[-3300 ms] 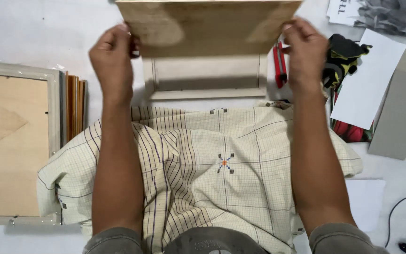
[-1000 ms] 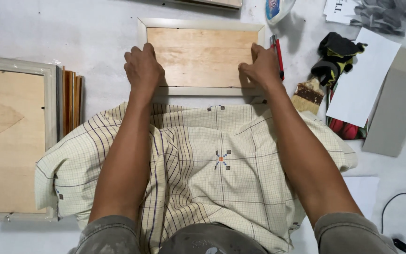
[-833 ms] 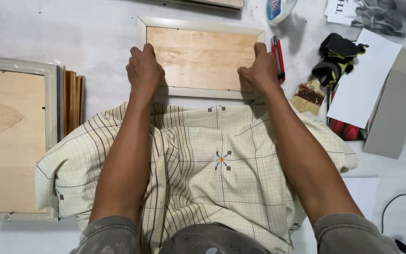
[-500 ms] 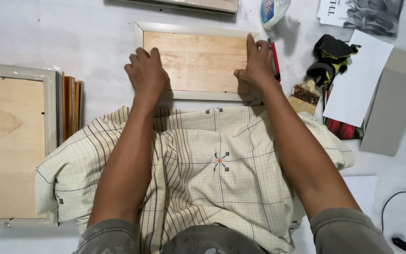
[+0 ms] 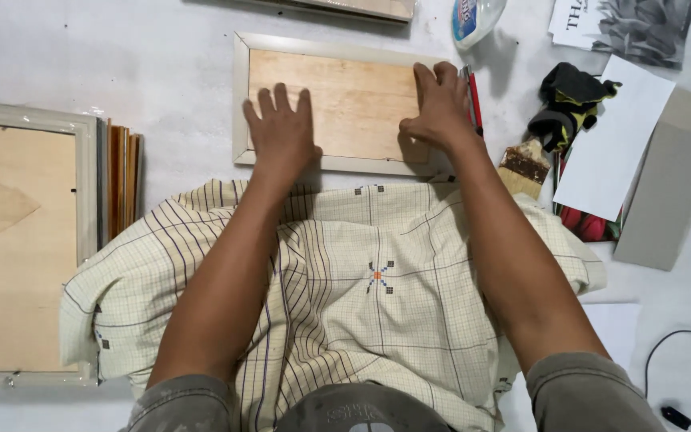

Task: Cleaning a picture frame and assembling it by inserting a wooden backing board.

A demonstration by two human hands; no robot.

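My left hand [image 5: 281, 132] lies flat on the wooden frame [image 5: 337, 104], fingers spread wide over its lower left part, holding nothing. My right hand [image 5: 440, 108] presses on the frame's right end, fingers close together and stretched out, also gripping nothing. The frame lies face down on the white floor [image 5: 161, 72], just beyond the checked cloth [image 5: 361, 280] across my lap. A red pen [image 5: 474, 100] lies right beside my right hand. Further right are a paintbrush [image 5: 525, 160], a black glove [image 5: 569, 100] and a white sheet of paper [image 5: 613, 148]. A larger frame [image 5: 17, 240] lies to my left, with thin boards [image 5: 121, 188] stacked on edge against it.
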